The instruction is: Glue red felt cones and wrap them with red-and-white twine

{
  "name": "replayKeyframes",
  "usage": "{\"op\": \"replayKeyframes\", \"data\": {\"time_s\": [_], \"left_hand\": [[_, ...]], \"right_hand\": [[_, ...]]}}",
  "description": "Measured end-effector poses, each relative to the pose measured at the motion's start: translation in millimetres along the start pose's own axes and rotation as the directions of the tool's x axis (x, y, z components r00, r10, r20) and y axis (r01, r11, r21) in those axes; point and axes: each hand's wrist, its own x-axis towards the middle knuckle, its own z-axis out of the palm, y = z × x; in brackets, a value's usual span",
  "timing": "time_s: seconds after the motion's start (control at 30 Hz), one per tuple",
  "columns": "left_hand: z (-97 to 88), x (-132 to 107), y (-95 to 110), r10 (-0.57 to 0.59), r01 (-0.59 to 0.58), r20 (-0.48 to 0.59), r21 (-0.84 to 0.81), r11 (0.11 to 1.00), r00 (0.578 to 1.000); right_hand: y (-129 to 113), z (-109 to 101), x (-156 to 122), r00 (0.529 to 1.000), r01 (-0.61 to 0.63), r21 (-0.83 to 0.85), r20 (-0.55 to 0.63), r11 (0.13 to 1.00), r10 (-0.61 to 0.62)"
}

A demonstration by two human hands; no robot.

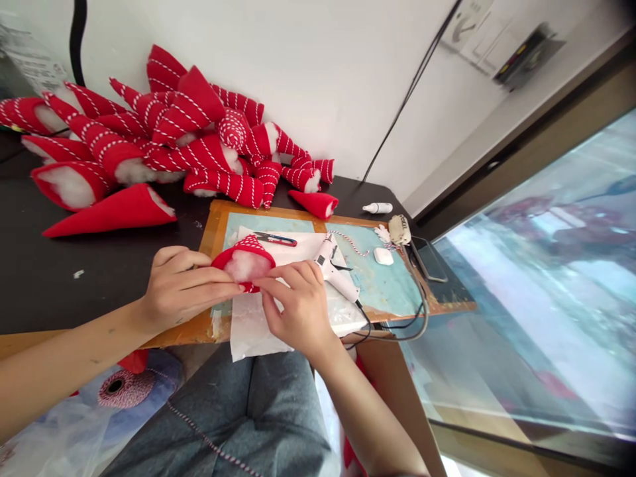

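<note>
Found both hands closed in a light pinch at the centre of the frame, with no wide gap at either grip. Recorded left hand [173, 288] with fingers laid nearly straight along the near-left rim of a stuffed red cone [248, 246]; right hand [298, 305] with thumb and forefinger nipped together at the lower right of the same rim. Unable to tell whether anything finer than fabric was pinched there. Noted the open end turned up to the camera, with white filling [243, 268] exposed, held above a white sheet [258, 324].

Judged best done with edge fabric only between the fingertips, filling kept back from the rim, pressure even from both sides and the mouth left round.

Observed left forearm entering at the left edge, gently rising; right forearm climbing steeply from the lower right, wrist bent inward, remaining fingers curled.

Logged snips [275, 239] just beyond the cone, glue gun [335, 271] just right of the right hand, and a heap of red cones [193, 106] on the dark tabletop [114, 265], upper left. Located cord spool [126, 387] at lower left.
</note>
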Motion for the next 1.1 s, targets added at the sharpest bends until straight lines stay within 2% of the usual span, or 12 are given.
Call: {"op": "replayKeyframes", "data": {"time_s": [0.17,0.4,0.5,0.57,0.67,0.73,0.83,1.0,1.1], "left_hand": [[0.1,2.9,1.3,0.031,-0.031,0.001,0.016,0.999,1.000],[0.3,-3.9,-2.8,0.030,-0.031,0.019,0.032,0.999,0.999],[0.4,-11.6,-7.5,0.010,-0.011,0.061,0.017,1.000,0.998],[0.6,-14.5,-9.2,0.001,0.000,0.082,-0.006,1.000,0.997],[1.6,-13.4,-7.7,-0.055,0.058,0.055,-0.039,0.998,0.997],[2.4,-10.9,-5.0,-0.090,0.091,0.029,-0.042,0.995,0.996],[3.4,-9.1,-0.8,-0.072,0.073,0.010,-0.020,0.997,0.997],[5.1,-12.7,4.8,-0.137,0.137,0.001,-0.010,0.991,0.991],[5.3,-14.2,6.7,-0.153,0.153,0.007,-0.010,0.988,0.988]], "right_hand": [[-5.2,0.8,-1.0,0.996,-0.027,0.028,-0.085,0.999,0.030],[-5.5,5.3,-3.9,0.998,-0.063,0.045,0.015,0.997,0.062],[-5.9,2.5,-6.6,0.995,-0.077,0.057,-0.058,0.995,0.080],[-7.5,1.3,-8.7,0.994,-0.085,0.068,-0.067,0.994,0.090],[-10.7,2.2,-11.5,0.995,-0.092,0.078,-0.020,0.993,0.093],[-12.4,3.4,-12.4,0.993,-0.105,0.072,-0.042,0.992,0.108],[-13.7,4.5,-12.2,0.983,-0.149,0.055,-0.098,0.987,0.154],[-15.0,7.8,-10.4,0.991,-0.116,0.064,-0.056,0.991,0.120],[-16.1,10.5,-9.6,0.986,-0.159,0.055,-0.043,0.986,0.162]]}}
